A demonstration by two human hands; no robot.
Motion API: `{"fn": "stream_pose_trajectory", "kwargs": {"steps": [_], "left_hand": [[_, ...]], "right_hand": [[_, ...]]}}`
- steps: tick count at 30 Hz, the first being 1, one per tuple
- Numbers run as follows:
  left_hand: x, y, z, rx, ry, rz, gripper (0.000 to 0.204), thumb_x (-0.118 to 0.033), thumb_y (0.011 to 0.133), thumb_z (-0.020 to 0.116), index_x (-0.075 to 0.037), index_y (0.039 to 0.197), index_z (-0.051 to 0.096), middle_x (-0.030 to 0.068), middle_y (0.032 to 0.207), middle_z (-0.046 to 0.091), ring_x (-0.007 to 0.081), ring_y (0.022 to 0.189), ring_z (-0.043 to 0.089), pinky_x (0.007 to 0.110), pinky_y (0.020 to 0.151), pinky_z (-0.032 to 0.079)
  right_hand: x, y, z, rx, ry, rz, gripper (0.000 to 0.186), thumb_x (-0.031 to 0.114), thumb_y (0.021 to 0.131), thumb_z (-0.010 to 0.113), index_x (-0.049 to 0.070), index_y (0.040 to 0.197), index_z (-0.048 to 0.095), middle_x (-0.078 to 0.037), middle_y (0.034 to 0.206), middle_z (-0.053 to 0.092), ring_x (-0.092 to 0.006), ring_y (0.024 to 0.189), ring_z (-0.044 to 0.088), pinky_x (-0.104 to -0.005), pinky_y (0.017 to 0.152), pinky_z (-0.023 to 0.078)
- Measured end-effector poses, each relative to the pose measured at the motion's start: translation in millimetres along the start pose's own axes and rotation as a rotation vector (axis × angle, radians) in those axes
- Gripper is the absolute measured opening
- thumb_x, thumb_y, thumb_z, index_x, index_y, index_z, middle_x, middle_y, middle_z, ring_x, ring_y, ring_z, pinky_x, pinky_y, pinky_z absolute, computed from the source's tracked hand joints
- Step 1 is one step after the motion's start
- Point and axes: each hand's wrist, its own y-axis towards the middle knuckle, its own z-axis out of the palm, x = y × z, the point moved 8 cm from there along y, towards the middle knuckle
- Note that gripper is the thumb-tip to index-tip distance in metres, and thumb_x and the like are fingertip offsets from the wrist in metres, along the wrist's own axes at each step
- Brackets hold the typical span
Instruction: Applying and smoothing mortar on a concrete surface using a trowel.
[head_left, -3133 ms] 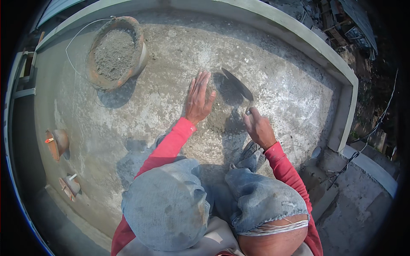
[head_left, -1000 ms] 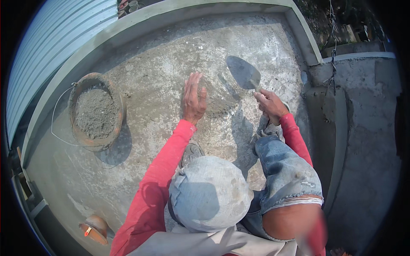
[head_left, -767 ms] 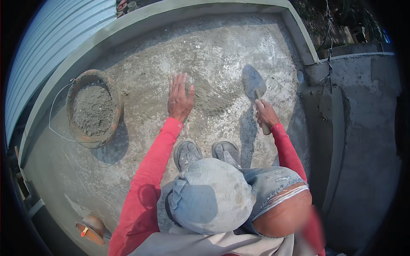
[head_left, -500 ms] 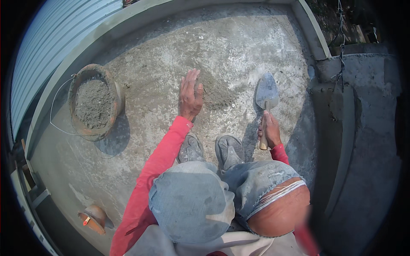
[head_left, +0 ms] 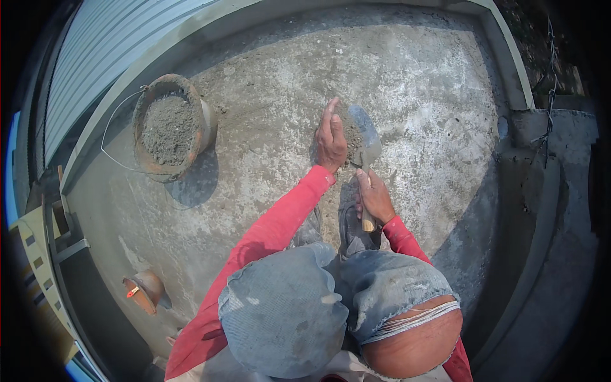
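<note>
My right hand (head_left: 378,197) grips the wooden handle of a pointed trowel (head_left: 366,134), its metal blade tilted against the right side of a small pile of grey mortar (head_left: 349,127). On the pile's left side, my left hand (head_left: 331,141) rests edge-down with its fingers stretched out and close together. The mortar lies between palm and blade, on the concrete floor just beyond my feet. Part of the blade is hidden by the mortar.
A bucket (head_left: 209,127) of grey mortar with a wire handle stands at the left. A small orange-brown container (head_left: 150,285) lies at lower left with a red-handled object (head_left: 132,292) in it. A low concrete kerb (head_left: 254,14) borders the floor; corrugated metal sheeting (head_left: 121,44) lies beyond.
The trowel has moved left, from apart on the floor to against the mortar. My left hand has turned from lying beside the pile to cupping its left side. The view has shifted left.
</note>
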Motion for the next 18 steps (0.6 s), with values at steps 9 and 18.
{"fn": "stream_pose_trajectory", "kwargs": {"steps": [9, 18], "left_hand": [[-5.3, -7.6, -1.8, -0.077, -0.070, -0.033, 0.054, -0.038, 0.110, 0.036, 0.000, 0.145, 0.052, 0.0204, 0.143, 0.059, 0.0333, 0.134, 0.055, 0.038, 0.111, 0.042], [-78.9, 15.0, -141.1, -0.468, -0.103, 0.172, 0.051, -0.032, 0.111, 0.037, 0.001, 0.148, 0.049, 0.0174, 0.145, 0.058, 0.0258, 0.136, 0.053, 0.035, 0.112, 0.040]], "right_hand": [[-4.0, -5.8, 17.7, 0.170, 0.067, 0.047, 0.032, 0.041, 0.108, 0.050, 0.011, 0.099, 0.044, -0.005, 0.062, 0.050, -0.0159, 0.042, 0.051, -0.0334, 0.036, 0.047], [103.9, -37.8, 99.2, 0.448, -0.079, -0.109, 0.031, 0.038, 0.109, 0.049, 0.011, 0.096, 0.045, -0.003, 0.063, 0.050, -0.0112, 0.043, 0.050, -0.0287, 0.036, 0.043]]}}
